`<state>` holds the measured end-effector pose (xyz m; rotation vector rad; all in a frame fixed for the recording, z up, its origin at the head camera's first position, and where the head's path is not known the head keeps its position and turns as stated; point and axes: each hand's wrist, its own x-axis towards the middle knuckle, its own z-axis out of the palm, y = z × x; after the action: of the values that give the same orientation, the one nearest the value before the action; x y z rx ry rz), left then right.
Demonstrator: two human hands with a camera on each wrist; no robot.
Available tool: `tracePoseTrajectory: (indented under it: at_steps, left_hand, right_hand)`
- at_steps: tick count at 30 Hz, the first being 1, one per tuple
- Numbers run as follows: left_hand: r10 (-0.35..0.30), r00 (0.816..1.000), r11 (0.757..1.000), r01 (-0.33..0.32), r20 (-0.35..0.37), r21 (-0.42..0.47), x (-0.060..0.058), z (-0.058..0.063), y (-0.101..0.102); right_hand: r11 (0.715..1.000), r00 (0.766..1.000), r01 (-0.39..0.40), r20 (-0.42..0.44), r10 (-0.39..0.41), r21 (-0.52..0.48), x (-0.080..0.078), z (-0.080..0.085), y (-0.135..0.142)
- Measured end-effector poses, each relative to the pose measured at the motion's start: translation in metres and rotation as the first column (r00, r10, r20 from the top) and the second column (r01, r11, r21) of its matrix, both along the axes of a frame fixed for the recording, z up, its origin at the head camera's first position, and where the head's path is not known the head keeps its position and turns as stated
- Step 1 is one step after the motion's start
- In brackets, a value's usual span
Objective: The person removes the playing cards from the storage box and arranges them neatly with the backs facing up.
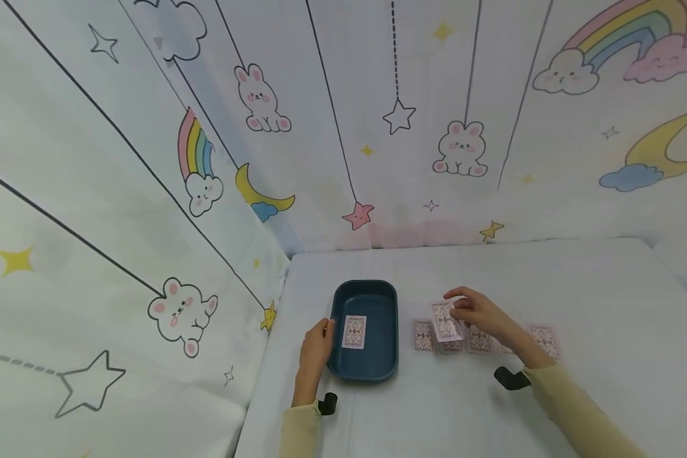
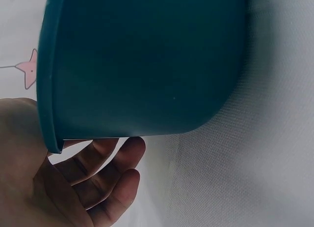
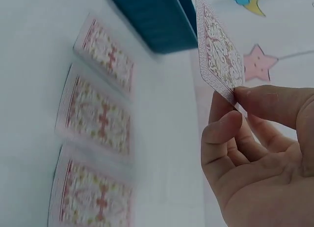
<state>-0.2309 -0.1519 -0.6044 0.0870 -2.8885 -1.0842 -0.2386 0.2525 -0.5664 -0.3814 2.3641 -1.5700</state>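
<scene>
My left hand (image 1: 316, 348) grips the left rim of a dark teal tray (image 1: 382, 337). In the left wrist view its fingers (image 2: 125, 190) curl beside the tray's outer wall, and the thumb is hidden behind the rim. One playing card (image 1: 353, 332) lies back up inside the tray. To the right of the tray, my right hand (image 1: 482, 312) pinches another playing card (image 3: 221, 53) by its edge between thumb and fingertips, raised above the table and tilted. Beneath and beside this hand runs a row of several patterned playing cards (image 3: 100, 112), backs up, partly covered by the hand and wrist.
A white cloth covers the table (image 1: 435, 413). Behind it and to the left stand white curtains (image 1: 332, 159) printed with rabbits, stars and rainbows. A black wrist camera (image 1: 511, 378) sticks out below the right wrist, another (image 1: 327, 404) beside the left wrist.
</scene>
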Motion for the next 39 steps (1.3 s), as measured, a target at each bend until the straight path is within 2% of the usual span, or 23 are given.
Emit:
tracePoseTrajectory:
  at_steps: [5,12,22,28,32,39]
  left_hand:
    - [0.003,1.000,1.000,-0.003,-0.009,0.018,0.001,0.002,0.001]
    - [-0.004,1.000,1.000,0.004,-0.005,0.019,0.000,0.002,0.003]
    - [-0.010,1.000,1.000,0.010,0.013,-0.002,0.000,-0.002,0.001]
    - [-0.006,1.000,1.000,0.006,0.000,-0.018,-0.001,0.002,-0.004]
    - [-0.008,1.000,1.000,0.007,-0.021,-0.016,0.000,0.003,-0.002]
    - [0.003,0.999,1.000,-0.003,0.035,-0.008,-0.002,0.001,0.000]
  right_hand:
    - [0.992,0.995,0.099,0.009,-0.100,0.080,0.006,-0.006,0.028]
    - [0.967,0.984,0.175,-0.006,-0.177,0.185,0.021,-0.015,0.069]
    - [0.941,0.969,0.241,-0.007,-0.246,0.239,0.047,-0.033,0.141]
    - [0.935,0.963,0.258,0.007,-0.268,0.244,0.055,-0.042,0.163]
    - [0.913,0.956,0.273,0.020,-0.292,0.304,0.059,-0.055,0.183]
    - [0.880,0.953,0.279,0.003,-0.304,0.385,0.072,-0.058,0.210]
